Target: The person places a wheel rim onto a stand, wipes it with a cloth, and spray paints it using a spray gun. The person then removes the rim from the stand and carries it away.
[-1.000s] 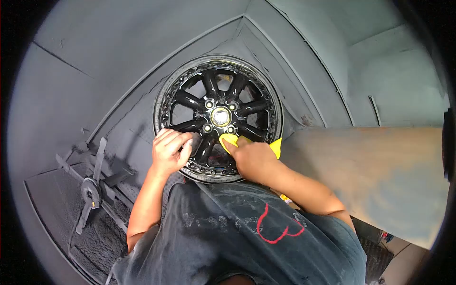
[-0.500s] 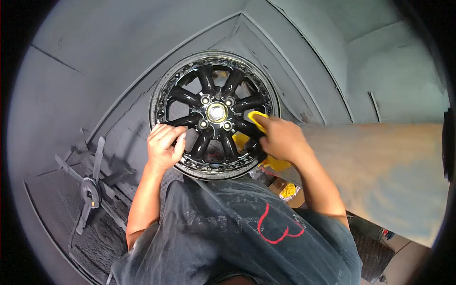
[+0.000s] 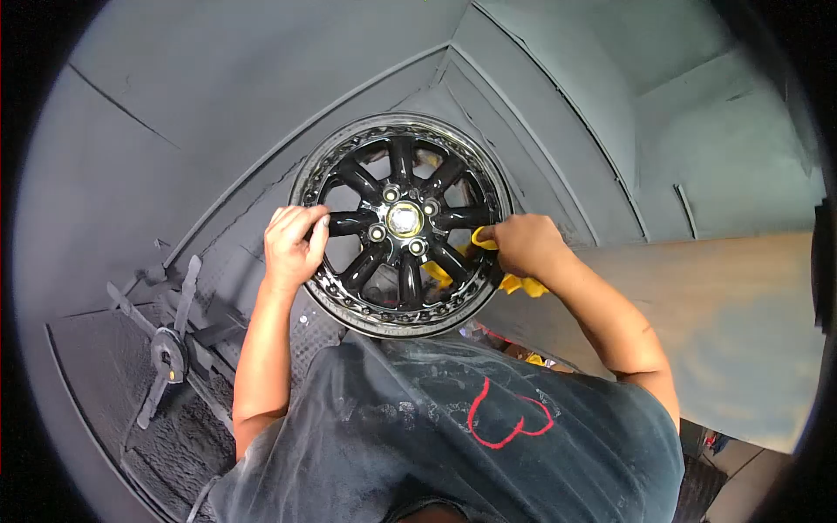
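Note:
A glossy black spoked wheel rim (image 3: 401, 157) with a grey outer lip faces up in front of me. Its centre hub (image 3: 404, 220) is ringed in yellow with a pale middle, and bolt holes surround it. My left hand (image 3: 295, 246) grips the rim's left side, fingers curled over the lip and thumb by a spoke. At the right side my right hand (image 3: 527, 247) pinches a yellow cloth (image 3: 482, 238) against the inner edge near a spoke end. More yellow cloth (image 3: 523, 285) hangs below that hand and shows through the spokes.
A grey metal stand with crossed arms (image 3: 168, 356) is at lower left. Grey panel walls (image 3: 261, 87) close in behind the wheel. To the right is a tan board-like surface (image 3: 680, 322). Partly hidden items lie below it near my shirt (image 3: 418, 418).
The wheel has turned slightly clockwise, and my left hand has gone up with its left side. My right hand and the cloth have shifted a little right and down, to the outer rim.

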A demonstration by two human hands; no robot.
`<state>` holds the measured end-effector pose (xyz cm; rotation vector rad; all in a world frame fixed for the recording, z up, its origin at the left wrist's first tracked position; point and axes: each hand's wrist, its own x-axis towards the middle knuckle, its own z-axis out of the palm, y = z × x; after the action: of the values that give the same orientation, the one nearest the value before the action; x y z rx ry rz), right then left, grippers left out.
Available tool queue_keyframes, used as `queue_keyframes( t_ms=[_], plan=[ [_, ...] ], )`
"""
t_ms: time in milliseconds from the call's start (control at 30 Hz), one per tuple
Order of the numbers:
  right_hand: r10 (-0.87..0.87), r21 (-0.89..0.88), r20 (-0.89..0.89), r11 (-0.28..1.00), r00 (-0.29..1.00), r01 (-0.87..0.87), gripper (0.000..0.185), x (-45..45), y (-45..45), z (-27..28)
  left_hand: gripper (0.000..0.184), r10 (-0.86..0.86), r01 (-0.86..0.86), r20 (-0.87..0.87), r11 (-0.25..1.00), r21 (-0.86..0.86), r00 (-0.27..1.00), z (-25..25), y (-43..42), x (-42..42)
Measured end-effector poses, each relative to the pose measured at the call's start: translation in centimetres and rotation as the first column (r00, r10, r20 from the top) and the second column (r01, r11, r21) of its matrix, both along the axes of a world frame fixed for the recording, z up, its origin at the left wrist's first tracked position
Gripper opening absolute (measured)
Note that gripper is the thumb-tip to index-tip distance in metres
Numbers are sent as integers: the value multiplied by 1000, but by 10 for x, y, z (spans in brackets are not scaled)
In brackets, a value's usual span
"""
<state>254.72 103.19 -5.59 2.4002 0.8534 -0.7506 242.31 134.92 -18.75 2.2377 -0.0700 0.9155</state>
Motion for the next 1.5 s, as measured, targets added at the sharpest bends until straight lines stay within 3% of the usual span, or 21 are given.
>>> queue_keyframes(
  t_ms=[100, 167, 233, 267, 300, 367, 433, 567, 633, 700, 767, 800, 833, 900, 967, 1033, 1100, 1167, 1300, 1433, 1500],
  plan=[
    [-9, -46, -51, 999, 999, 7, 26, -10, 12, 18, 9, 37, -38, -43, 999, -27, 998, 1, 8, 4],
    [-56, -108, -122, 993, 991, 43, 26, -9, 25, 23, 14, 133, -122, 106, 987, -103, 985, -3, 19, 15],
    [-121, 89, 95, 990, 988, 113, 37, 10, 19, 21, 24, 293, -289, -25, 919, -268, 956, -4, 23, 23],
    [-142, 162, 97, 979, 985, 126, 46, 20, 22, 21, 22, 294, -352, -219, 881, -316, 930, -9, 28, 28],
    [-166, 239, 104, 961, 981, 137, 56, 31, 26, 21, 22, 273, -419, -399, 840, -345, 875, -20, 39, 34],
    [-194, 207, 62, 962, 979, 177, 63, 49, 16, 8, 34, -38, -343, -552, 747, -569, 833, -47, 48, 50],
    [-217, 162, 12, 964, 976, 212, 71, 55, 3, -1, 33, -150, -272, -493, 681, -680, 857, -59, 46, 54],
    [-180, 80, -98, 979, 979, 189, 75, 24, -18, 1, 33, -173, -242, -433, 623, -744, 884, -56, 33, 29],
    [-214, 16, -111, 976, 970, 218, 75, 12, -17, 3, 32, -75, -366, -492, 574, -733, 868, -52, 22, 9],
    [-229, 72, -113, 969, 967, 238, 75, 10, -21, -4, 28, 48, -427, -450, 414, -803, 892, -43, -9, -16],
    [-241, 196, -165, 942, 956, 271, 70, 11, -30, -5, 26, 160, -420, -403, 94, -903, 901, -57, -50, -45],
    [-266, 213, -164, 931, 950, 298, 65, 10, -30, -5, 26, 59, -318, -314, 65, -946, 948, -37, -74, -64],
    [-279, 223, -166, 924, 946, 312, 65, 12, -30, -5, 22, -50, -299, -304, 94, -950, 951, -44, -91, -88],
    [-289, 208, -139, 927, 947, 313, 60, 13, -27, -6, 20, -414, -354, -478, 342, -871, 775, -59, -101, -145],
    [-287, 289, -143, 903, 947, 317, 56, 16, -34, -19, 25, -766, -83, -429, 447, -890, 479, -70, -96, -161],
    [-293, 261, -94, 915, 951, 308, 73, 23, -35, -26, 27, -740, -138, -329, 308, -941, 587, -72, -93, -158],
    [-269, 264, -105, 920, 957, 288, 72, 19, -35, -20, 15, -677, -249, -309, 188, -950, 668, -92, -75, -158],
    [-246, 277, -166, 918, 955, 285, 72, 17, -35, -18, 27, -601, -234, -285, 164, -958, 747, -108, -53, -148],
    [-287, 274, -144, 908, 947, 317, 74, 13, -33, -15, 30, -328, -293, -326, 149, -945, 887, -79, -19, -96],
    [-323, 189, -119, 921, 939, 341, 68, 3, -26, -2, 45, -117, -313, -362, 303, -900, 925, -102, 38, -35],
    [-318, 165, -109, 928, 942, 333, 69, 2, -27, 0, 51, -145, -333, -470, 530, -780, 871, -67, 49, -8]
  ],
)
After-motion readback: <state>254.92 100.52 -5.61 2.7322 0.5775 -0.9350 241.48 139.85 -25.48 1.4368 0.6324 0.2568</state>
